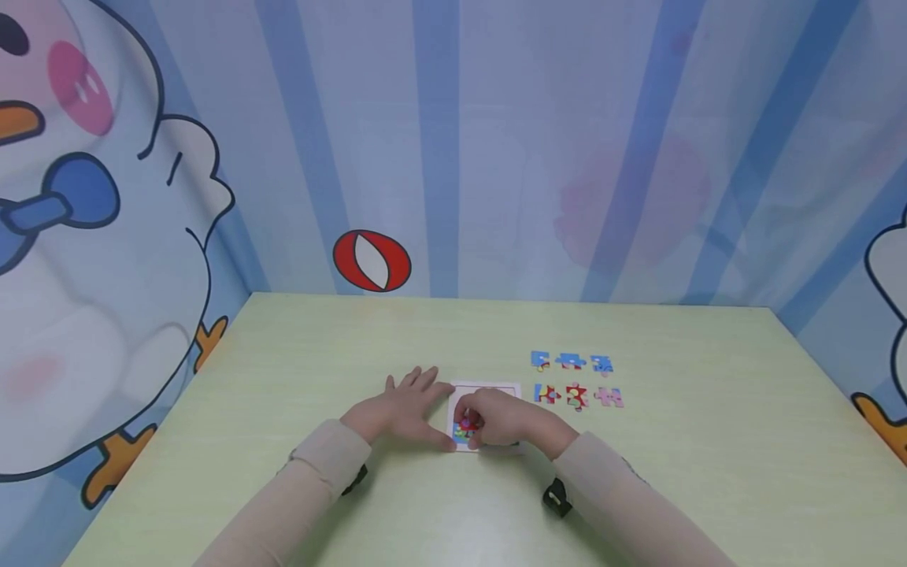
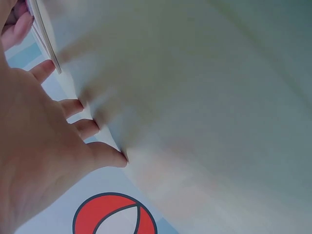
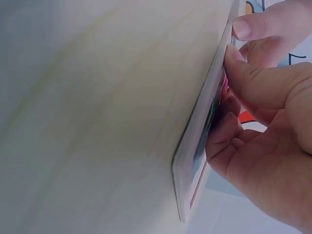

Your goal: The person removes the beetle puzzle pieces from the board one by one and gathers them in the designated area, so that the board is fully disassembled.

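Note:
A white-bordered puzzle board (image 1: pixel 506 387) lies flat on the table, with colourful pieces showing in its near part. My left hand (image 1: pixel 407 407) is spread out on its left side, thumb and index fingertip touching the board's left edge. My right hand (image 1: pixel 499 417) reaches over the board with curled fingers, pinching a red puzzle piece (image 1: pixel 465 424) down at the board's surface. In the right wrist view, thumb (image 3: pixel 258 80) and fingers close around something red, mostly hidden by the hand. The left wrist view shows the spread fingers (image 2: pixel 75 107) on the table.
Several loose puzzle pieces lie in two rows right of the board: mostly blue ones (image 1: pixel 570 361) behind, then a red and yellow one (image 1: pixel 577 396) and a pink one (image 1: pixel 608 397) in front. A striped curtain (image 1: pixel 496 157) hangs behind the table's (image 1: pixel 319 339) far edge.

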